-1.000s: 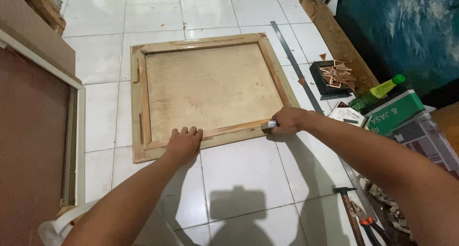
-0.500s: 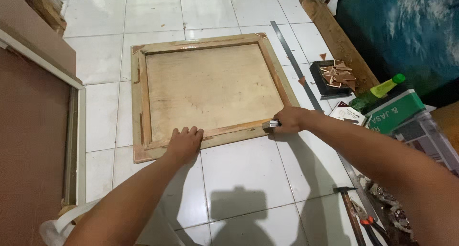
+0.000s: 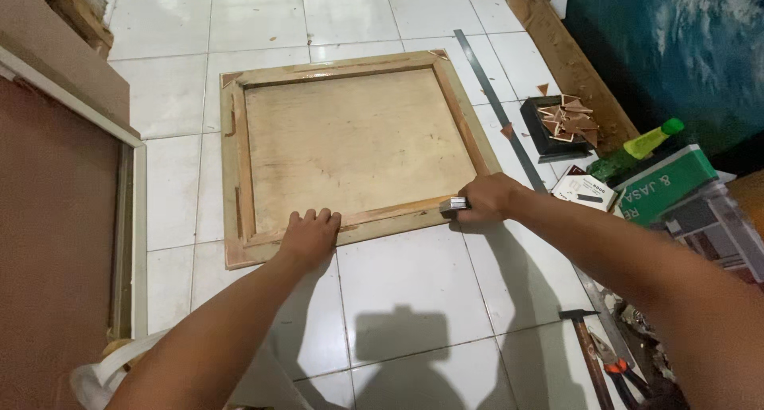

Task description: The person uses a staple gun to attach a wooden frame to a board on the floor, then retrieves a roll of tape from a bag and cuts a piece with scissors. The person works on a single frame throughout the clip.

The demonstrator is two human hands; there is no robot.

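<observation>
Metal tool [image 3: 455, 205] in right grip [image 3: 485, 198]

head view | worn camera, looks steeply down | near, over wooden frame [image 3: 350, 147] on tiled floor [image 3: 414, 283]

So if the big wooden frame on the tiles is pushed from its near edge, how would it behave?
The wooden frame lies flat on smooth glossy floor tiles, so it would probably slide easily rather than tip. Its thick rails and board panel suggest it is stiff, not floppy. The left hand pressing on the near rail likely steadies it.
</observation>
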